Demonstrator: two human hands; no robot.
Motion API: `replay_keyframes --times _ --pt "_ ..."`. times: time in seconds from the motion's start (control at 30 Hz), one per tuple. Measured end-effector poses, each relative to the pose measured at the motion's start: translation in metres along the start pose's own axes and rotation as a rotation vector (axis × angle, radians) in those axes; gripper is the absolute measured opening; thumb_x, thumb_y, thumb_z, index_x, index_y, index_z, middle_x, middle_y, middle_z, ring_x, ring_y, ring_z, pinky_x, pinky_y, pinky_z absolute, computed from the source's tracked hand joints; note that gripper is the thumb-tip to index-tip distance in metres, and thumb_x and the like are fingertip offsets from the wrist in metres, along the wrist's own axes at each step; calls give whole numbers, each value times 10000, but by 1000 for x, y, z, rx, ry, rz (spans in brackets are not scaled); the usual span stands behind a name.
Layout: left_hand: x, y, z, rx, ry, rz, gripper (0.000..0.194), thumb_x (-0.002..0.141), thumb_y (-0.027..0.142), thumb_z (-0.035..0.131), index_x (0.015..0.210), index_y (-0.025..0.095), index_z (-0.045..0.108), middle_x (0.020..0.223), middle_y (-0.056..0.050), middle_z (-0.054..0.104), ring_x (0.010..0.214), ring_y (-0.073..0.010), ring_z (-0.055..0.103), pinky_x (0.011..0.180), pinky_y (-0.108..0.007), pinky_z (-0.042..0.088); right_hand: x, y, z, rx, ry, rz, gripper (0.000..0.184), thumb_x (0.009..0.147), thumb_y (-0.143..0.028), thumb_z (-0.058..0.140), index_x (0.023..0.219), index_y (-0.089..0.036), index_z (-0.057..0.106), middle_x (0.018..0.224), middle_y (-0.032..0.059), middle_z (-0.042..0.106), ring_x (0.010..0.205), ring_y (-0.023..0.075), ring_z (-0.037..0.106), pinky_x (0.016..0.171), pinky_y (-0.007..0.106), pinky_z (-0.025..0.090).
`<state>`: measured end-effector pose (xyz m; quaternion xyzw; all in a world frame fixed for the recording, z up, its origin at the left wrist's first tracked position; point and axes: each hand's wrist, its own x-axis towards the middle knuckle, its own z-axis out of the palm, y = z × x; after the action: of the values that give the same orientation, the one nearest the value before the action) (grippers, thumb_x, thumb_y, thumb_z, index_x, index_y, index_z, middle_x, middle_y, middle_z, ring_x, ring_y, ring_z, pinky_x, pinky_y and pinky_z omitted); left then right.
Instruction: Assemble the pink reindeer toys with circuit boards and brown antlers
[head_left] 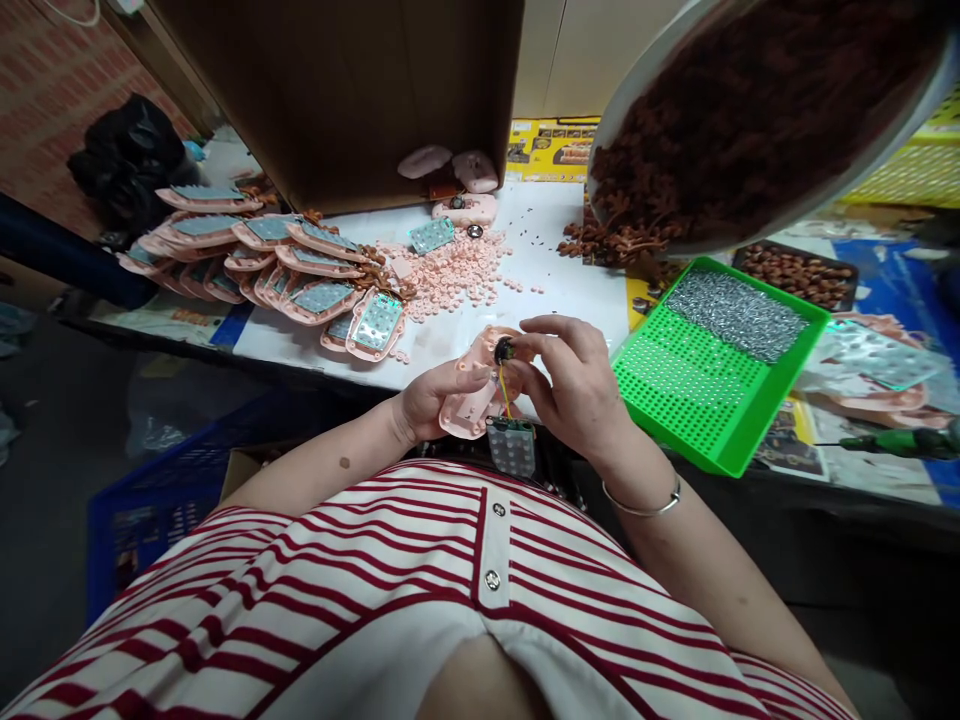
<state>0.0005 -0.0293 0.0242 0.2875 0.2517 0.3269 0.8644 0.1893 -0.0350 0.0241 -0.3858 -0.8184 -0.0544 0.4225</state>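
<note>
My left hand is closed around a pale pink plastic shell in front of my body, its thumb on the shell's inner side. At the shell's upper end, the fingers of my right hand pinch a small black round part. Thin yellow wires run down from near that part. Below the shell hangs a circuit board with a grey rubber keypad. My right fingers partly cover the black part, so whether it sits in the shell is hard to see.
Pink shells with keypads are stacked at the left, beside a heap of small pink pieces. A green basket of screws stands right, near a green-handled screwdriver. A tilted white tub and a cardboard box stand behind.
</note>
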Motion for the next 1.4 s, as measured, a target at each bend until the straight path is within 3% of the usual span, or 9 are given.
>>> replay_keyframes --times 0.27,0.4,0.53,0.67,0.9,1.1,1.23,1.3,1.4 --pt "1 0 1 67 22 0 646 575 379 973 1106 177 666 847 -16 688 711 -129 647 666 -233 490 9 -19 -12 -201 -162 91 152 1006 -220 518 1086 -177 641 1123 143 702 978 283 586 847 433 453" --pt "0 1 -1 94 23 -16 698 580 402 970 1159 194 641 841 1 688 698 -126 648 629 -228 467 8 -25 -6 -243 -94 129 143 1003 -243 549 1062 -182 664 1069 127 714 917 265 579 844 428 442" --pt "-1 4 -6 123 -15 -26 664 646 524 919 1146 180 650 785 -7 677 643 -134 628 584 -242 442 3 -18 4 -5 -19 230 125 984 -288 597 1026 -204 679 1011 101 698 909 249 615 809 414 485" --pt "2 2 -12 108 -4 -48 671 812 733 684 1157 158 671 762 -39 682 598 -152 608 573 -265 447 0 -8 8 269 3 346 103 910 -304 702 970 -220 711 994 76 687 947 237 658 828 408 541" --pt "5 4 -2 212 54 80 651 874 657 674 1296 161 650 865 -49 727 721 -170 675 718 -282 519 -2 -7 9 293 -35 393 186 954 -304 622 1049 -227 763 1041 101 692 981 244 659 862 441 554" --pt "4 6 0 132 115 56 472 747 445 880 1077 142 732 908 -54 748 779 -176 710 768 -290 555 -4 -13 10 167 -132 352 429 1055 -462 412 1138 -227 761 1153 144 684 1062 269 642 934 493 527" --pt "6 7 0 95 239 18 403 668 318 930 958 120 732 794 -36 734 690 -154 692 691 -264 535 -11 -5 12 516 -144 470 534 1044 -590 368 1260 -226 692 1205 141 693 1115 239 662 977 458 553" --pt "7 11 2 97 276 67 403 648 329 934 916 112 726 753 -29 722 653 -149 673 675 -268 526 -21 1 14 732 -132 620 575 989 -645 488 1377 -233 590 1285 151 679 1114 219 680 959 425 578" --pt "10 20 3 93 343 165 413 613 322 942 888 121 708 758 -22 725 665 -159 675 709 -297 536 -42 4 15 995 -288 761 823 839 -622 743 1501 -240 437 1184 123 721 1002 200 716 853 369 611"
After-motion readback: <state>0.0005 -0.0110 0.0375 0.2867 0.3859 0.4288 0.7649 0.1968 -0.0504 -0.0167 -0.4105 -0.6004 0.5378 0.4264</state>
